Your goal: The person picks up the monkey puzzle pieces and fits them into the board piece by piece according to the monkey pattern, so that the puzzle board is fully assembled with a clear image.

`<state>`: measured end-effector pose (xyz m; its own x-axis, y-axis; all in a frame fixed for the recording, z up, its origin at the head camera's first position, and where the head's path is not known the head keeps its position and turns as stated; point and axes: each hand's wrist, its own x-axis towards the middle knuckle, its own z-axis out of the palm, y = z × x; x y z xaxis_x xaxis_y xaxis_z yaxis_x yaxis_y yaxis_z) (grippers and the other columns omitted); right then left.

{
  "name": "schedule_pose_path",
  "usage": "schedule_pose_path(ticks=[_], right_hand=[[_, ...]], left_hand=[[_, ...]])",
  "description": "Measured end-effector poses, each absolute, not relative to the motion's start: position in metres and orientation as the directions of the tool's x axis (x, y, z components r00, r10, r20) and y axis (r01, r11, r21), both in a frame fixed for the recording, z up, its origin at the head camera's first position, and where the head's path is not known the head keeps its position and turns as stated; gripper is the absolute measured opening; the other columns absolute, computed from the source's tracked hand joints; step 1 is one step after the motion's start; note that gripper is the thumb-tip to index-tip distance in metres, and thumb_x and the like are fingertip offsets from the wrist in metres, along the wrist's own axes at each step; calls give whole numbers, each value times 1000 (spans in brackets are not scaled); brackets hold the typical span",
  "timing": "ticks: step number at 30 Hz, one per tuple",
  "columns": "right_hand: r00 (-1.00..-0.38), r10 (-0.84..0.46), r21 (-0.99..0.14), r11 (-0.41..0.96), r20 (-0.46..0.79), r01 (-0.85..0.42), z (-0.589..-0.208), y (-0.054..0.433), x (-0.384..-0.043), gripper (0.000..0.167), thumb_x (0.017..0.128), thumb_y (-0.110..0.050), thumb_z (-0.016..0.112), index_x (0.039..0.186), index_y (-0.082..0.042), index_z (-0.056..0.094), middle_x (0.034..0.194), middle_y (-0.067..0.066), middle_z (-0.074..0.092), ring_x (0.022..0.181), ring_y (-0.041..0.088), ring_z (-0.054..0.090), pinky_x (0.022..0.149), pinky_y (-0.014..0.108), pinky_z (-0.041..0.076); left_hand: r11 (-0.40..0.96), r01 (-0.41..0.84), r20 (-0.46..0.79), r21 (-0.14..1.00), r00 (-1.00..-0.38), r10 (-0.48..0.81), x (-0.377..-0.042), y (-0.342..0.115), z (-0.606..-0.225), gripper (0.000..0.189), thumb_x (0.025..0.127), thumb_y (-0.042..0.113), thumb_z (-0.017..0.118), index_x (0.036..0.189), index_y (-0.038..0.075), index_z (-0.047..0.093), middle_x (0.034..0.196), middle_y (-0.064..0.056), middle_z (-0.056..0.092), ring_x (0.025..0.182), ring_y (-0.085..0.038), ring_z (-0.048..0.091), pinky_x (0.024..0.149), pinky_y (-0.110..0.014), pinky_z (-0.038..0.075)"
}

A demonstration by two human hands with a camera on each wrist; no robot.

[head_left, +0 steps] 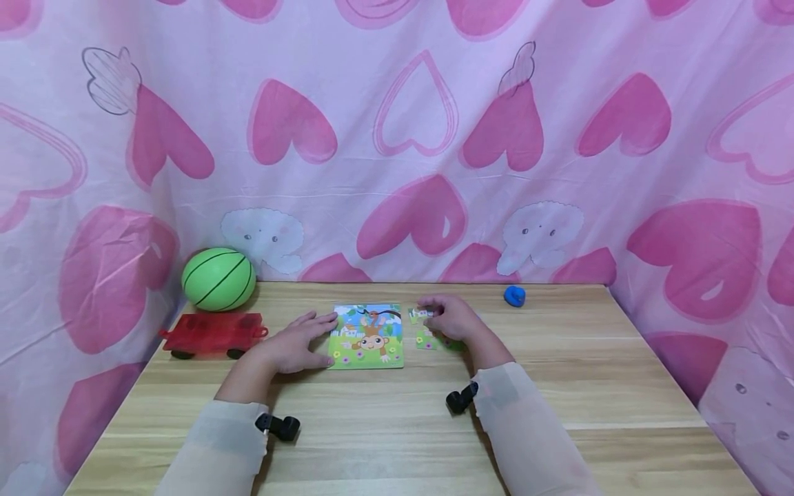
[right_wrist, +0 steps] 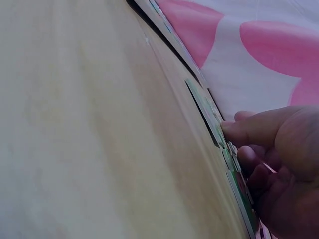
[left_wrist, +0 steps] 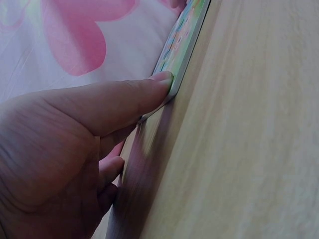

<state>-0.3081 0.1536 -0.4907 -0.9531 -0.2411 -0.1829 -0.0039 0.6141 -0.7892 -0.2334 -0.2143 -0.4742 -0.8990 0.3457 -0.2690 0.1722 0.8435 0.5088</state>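
A square jigsaw puzzle with a cartoon monkey lies on the table. My left hand is at its left side, fingers spread along the edge. In the left wrist view the thumb rests on the puzzle's near corner. Right of the puzzle lie loose pieces; my right hand reaches over them and hides some. A piece with white houses is at its thumb and index finger; I cannot tell whether they pinch it. The right wrist view shows the thumb right at the edge of the flat pieces.
On the left stands a red toy wagon with black wheels, a green ball behind it. A small blue toy sits near the table's back right. Pink heart-patterned cloth hangs behind the wooden table.
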Motion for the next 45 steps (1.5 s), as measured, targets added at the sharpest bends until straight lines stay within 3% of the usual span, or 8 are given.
schedule_pose_path(ticks=[7, 12, 14, 22, 26, 33, 36, 45], right_hand=[[-965, -195, -765, 644, -177, 10, -490, 150, -309, 42, 96, -10, 78, 135, -27, 73, 117, 6, 69, 82, 25, 65, 60, 32, 58], [-977, -179, -737, 675, -118, -35, -489, 149, -309, 43, 94, -8, 80, 131, -29, 76, 115, 5, 66, 95, 24, 60, 72, 32, 56], [-978, -180, -730, 682, -104, -48, -488, 149, -308, 40, 94, -9, 80, 128, -29, 77, 111, 5, 65, 96, 24, 59, 75, 31, 55], [-975, -198, -747, 662, -105, -55, -486, 148, -304, 27, 100, -14, 75, 122, -29, 78, 109, 6, 63, 89, 25, 60, 67, 33, 57], [-973, -210, -750, 658, -94, -70, -482, 147, -302, 21, 103, -21, 72, 121, -31, 78, 111, 3, 67, 94, 23, 61, 74, 33, 56], [-943, -331, -797, 579, -40, -169, -457, 127, -286, 21, 104, -25, 71, 121, -35, 77, 106, -1, 71, 90, 23, 65, 73, 36, 59], [-919, -393, -806, 556, -43, -200, -451, 111, -277, 21, 103, -24, 72, 121, -34, 78, 106, -4, 72, 96, 19, 64, 79, 34, 57], [-828, -558, -787, 534, -53, -310, -463, 62, -269, 21, 105, -20, 69, 123, -28, 79, 106, -7, 72, 95, 12, 62, 82, 28, 55]], left_hand=[[843, 155, -276, 515, -901, 335, -232, -213, -473, 89, 91, 46, 83, 167, 28, 40, 179, 2, 30, 169, -41, 7, 130, -74, 21], [835, 172, -267, 522, -897, 352, -230, -213, -472, 87, 93, 45, 82, 167, 25, 41, 179, 3, 30, 169, -40, 7, 131, -73, 20], [831, 180, -262, 527, -896, 360, -230, -213, -472, 87, 93, 45, 82, 167, 24, 41, 179, 2, 30, 169, -41, 7, 131, -73, 20], [831, 179, -261, 527, -896, 359, -230, -213, -472, 87, 93, 45, 82, 166, 23, 41, 179, 3, 30, 169, -41, 8, 131, -73, 20], [835, 163, -270, 526, -899, 346, -230, -213, -472, 87, 92, 44, 82, 167, 26, 41, 179, 3, 30, 169, -40, 7, 130, -74, 20], [845, 147, -281, 514, -902, 328, -232, -213, -472, 89, 91, 46, 83, 167, 29, 40, 179, 2, 30, 169, -40, 7, 129, -75, 22], [844, 164, -273, 511, -900, 341, -233, -214, -472, 88, 92, 46, 82, 167, 28, 40, 179, 2, 30, 169, -40, 7, 129, -74, 21], [830, 196, -253, 523, -894, 371, -232, -216, -472, 87, 94, 47, 80, 167, 24, 40, 179, 2, 30, 169, -42, 8, 130, -75, 18]])
